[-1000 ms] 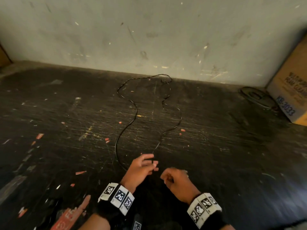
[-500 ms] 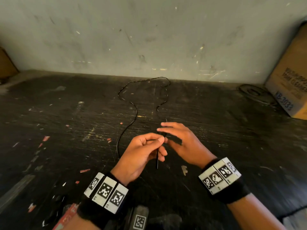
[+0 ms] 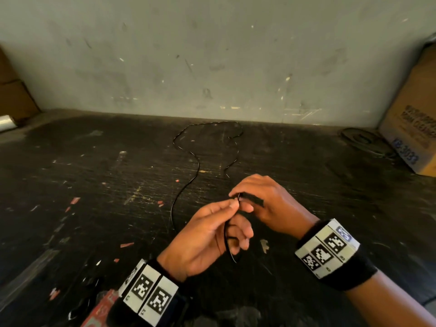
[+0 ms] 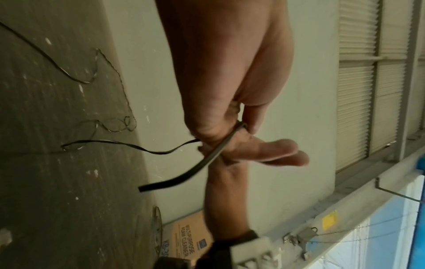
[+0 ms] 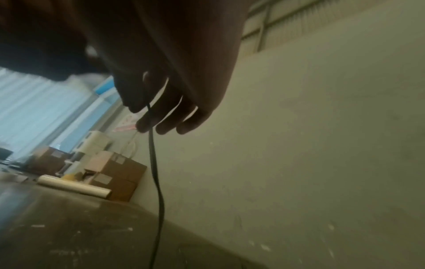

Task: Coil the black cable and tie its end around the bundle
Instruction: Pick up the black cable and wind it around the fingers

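Both hands have risen off the scratched dark tabletop (image 3: pixel 94 208) and met: left hand (image 3: pixel 207 234) pinches the thin black cable (image 3: pixel 197 166) near its end, right hand (image 3: pixel 266 204) grips it alongside. No loop is formed yet; most of the cable lies loose, stretching toward the wall; coiling and tying remain.

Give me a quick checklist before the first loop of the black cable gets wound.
1. Left hand has the cable end: ok, thumb and fingers pinch it, short free tail hanging below.
2. Right hand on the black cable: ok, its fingers meet the strand right beside the left pinch.
3. Coil started: not ok, no loop formed yet.
4. Slack free to pull in: ok, the rest lies loose and wavy on the dark table, nothing resting on it.
5. Knots at the far bend near the wall: cannot tell, too thin to read.
6. Cardboard box clear of the cable: ok, apart at the right.
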Action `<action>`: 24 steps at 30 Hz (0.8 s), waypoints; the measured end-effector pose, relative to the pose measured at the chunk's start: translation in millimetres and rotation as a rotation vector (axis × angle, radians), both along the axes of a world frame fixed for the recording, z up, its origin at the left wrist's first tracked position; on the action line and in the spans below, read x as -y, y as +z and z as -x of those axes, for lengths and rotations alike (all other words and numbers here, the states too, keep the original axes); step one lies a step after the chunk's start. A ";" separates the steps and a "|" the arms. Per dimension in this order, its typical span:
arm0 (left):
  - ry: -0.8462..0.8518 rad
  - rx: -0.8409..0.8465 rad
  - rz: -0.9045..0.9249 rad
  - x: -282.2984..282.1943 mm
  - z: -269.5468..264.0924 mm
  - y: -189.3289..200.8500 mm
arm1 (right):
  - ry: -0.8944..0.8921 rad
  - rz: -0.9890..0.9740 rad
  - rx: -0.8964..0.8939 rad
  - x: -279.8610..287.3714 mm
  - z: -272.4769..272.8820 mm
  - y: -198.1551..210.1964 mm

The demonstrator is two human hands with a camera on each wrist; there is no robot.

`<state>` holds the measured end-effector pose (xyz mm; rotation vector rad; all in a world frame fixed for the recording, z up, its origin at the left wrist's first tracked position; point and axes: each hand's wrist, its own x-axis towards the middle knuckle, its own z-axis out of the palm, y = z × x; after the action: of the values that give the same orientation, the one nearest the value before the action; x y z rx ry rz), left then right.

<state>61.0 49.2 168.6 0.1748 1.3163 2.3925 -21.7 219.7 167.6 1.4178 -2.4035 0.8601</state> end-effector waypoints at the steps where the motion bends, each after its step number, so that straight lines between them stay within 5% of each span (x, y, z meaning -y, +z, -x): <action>1: -0.013 -0.012 -0.012 -0.6 -1.6 2.0 | -0.015 0.011 0.048 -2.3 3.3 -0.8; 11: -0.145 -0.051 -0.077 -2.4 -3.2 4.9 | -0.088 0.049 0.117 -9.1 6.0 -11.1; 24: -0.019 -0.028 -0.126 -1.5 6.7 7.9 | -0.173 0.074 0.268 -7.6 2.9 -21.4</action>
<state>54.3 50.7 176.5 0.2565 1.1710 2.4665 -24.6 227.4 146.2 1.1090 -2.6078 1.1436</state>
